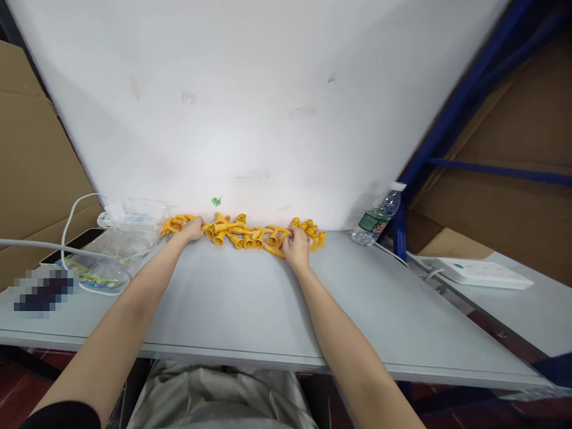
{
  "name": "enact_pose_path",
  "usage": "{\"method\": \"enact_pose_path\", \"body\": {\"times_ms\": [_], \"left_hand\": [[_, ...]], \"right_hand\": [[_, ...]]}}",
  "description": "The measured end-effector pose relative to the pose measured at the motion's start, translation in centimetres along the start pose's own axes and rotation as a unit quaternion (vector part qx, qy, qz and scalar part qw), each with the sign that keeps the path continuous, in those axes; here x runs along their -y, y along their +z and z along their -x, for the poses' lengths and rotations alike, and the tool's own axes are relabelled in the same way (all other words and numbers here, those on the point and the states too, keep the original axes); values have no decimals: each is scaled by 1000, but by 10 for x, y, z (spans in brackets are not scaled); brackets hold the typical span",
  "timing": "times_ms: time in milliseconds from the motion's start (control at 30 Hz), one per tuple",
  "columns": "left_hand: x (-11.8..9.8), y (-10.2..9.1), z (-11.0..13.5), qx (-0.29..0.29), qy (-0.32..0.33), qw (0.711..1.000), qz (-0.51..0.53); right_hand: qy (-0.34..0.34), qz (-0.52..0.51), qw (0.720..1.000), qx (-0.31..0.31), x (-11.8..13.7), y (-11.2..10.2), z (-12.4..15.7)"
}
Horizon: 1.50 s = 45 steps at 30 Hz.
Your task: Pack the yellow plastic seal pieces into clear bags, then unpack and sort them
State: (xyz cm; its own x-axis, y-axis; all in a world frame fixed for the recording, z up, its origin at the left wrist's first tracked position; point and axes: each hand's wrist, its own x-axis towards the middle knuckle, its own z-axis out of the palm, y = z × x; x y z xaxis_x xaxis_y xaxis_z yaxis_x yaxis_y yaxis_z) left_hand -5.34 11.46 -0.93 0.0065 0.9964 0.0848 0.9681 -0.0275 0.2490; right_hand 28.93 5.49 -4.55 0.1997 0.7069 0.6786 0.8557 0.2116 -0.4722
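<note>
A row of glossy yellow plastic pieces (pixel 243 231) lies along the back of the grey table, against the white panel. Some have round, hollow, cup-like ends; others look curved or branched. At the row's left part, my left hand (pixel 193 229) is closed at a yellow piece, its fingertips partly hidden. More yellow pieces (pixel 176 223) lie just left of it. Toward the right end, my right hand (pixel 297 247) has its fingers curled around a yellow piece. A small cluster of short yellow pieces (pixel 306 225) sits just behind and right of this hand.
Clear plastic bags (pixel 120 244), a white cable (pixel 65 223) and a dark flat device (pixel 84 241) lie on the left. A tilted plastic bottle (pixel 379 214) leans at the back right. Beyond the blue frame (pixel 400 232) is a white power strip (pixel 485 273). Cardboard (pixel 36 155) stands left.
</note>
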Motion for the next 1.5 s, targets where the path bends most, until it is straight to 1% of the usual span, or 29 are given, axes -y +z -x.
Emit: {"method": "enact_pose_path", "body": {"times_ms": [100, 200, 333, 400, 467, 500, 533, 567, 600, 667, 700, 733, 800, 833, 900, 933, 1000, 1067, 1100, 1133, 1200, 1267, 1300, 1333, 1367, 1400, 1467, 1500], "left_hand": [[-5, 4, 8, -8, 30, 999, -7], [-10, 4, 14, -24, 42, 999, 22], [-12, -7, 15, -19, 39, 992, 115], [-15, -16, 14, -9, 20, 986, 167], [-23, -25, 16, -12, -13, 970, 241], [-28, -29, 17, -22, -27, 955, 294], [-34, -34, 20, -38, -43, 932, 357], [-42, -37, 23, -60, -56, 901, 427], [-49, -40, 27, -74, -62, 861, 499], [-65, -44, 37, -87, -60, 772, 626], [-73, -44, 42, -86, -59, 734, 671], [-81, -42, 49, -85, -63, 703, 703], [-95, -35, 62, -93, -77, 656, 745], [-102, -29, 69, -94, -81, 637, 761], [-112, -15, 82, -86, -85, 613, 781], [-116, -7, 88, -82, -80, 608, 786], [-121, 6, 97, -77, -61, 607, 789], [-122, 15, 103, -75, -50, 620, 779], [-121, 18, 104, -73, -45, 629, 773], [-120, 20, 105, -70, -39, 639, 765], [-118, 24, 106, -57, -19, 662, 747], [-117, 27, 106, -42, 1, 698, 715], [-117, 28, 106, -37, 14, 721, 691], [-117, 30, 107, -39, 32, 748, 662], [-118, 30, 109, -55, 56, 777, 625], [-118, 30, 111, -88, 82, 807, 578], [-118, 27, 116, -196, 126, 858, 457], [-118, 25, 119, -254, 137, 876, 387]], "right_hand": [[3, 1, 1000, 0, 0, 0, 0], [4, 3, 1000, 1, 0, 0, 0], [8, -1, 1000, 9, 1, -1, 0], [10, -1, 1000, 11, 1, -1, 0], [8, -1, 1000, 11, 2, -1, 1], [5, -2, 1000, 11, 2, -1, 1], [1, -4, 1000, 10, 2, -2, 0], [-5, -7, 1000, 8, 3, -2, 0], [-12, -10, 1000, 6, 5, -2, 0], [-32, -22, 999, 2, 10, -3, -1], [-45, -31, 999, 2, 15, -4, 0], [-59, -42, 997, 5, 21, -5, 0], [-90, -73, 993, 24, 36, -5, 4], [-106, -91, 989, 42, 46, -5, 7], [-134, -129, 978, 94, 66, -5, 15], [-148, -150, 969, 127, 76, -4, 19], [-162, -194, 948, 193, 92, -2, 30], [-153, -257, 921, 250, 102, 3, 39], [-136, -299, 905, 271, 105, 6, 42], [-111, -347, 887, 286, 107, 9, 45], [-48, -439, 847, 295, 108, 16, 48], [0, -498, 816, 293, 108, 23, 49], [14, -512, 808, 291, 107, 25, 48], [21, -516, 807, 288, 106, 27, 48], [23, -509, 813, 281, 105, 28, 46], [23, -491, 828, 268, 103, 28, 45], [15, -432, 873, 227, 99, 25, 40], [4, -396, 895, 203, 96, 22, 38]]}}
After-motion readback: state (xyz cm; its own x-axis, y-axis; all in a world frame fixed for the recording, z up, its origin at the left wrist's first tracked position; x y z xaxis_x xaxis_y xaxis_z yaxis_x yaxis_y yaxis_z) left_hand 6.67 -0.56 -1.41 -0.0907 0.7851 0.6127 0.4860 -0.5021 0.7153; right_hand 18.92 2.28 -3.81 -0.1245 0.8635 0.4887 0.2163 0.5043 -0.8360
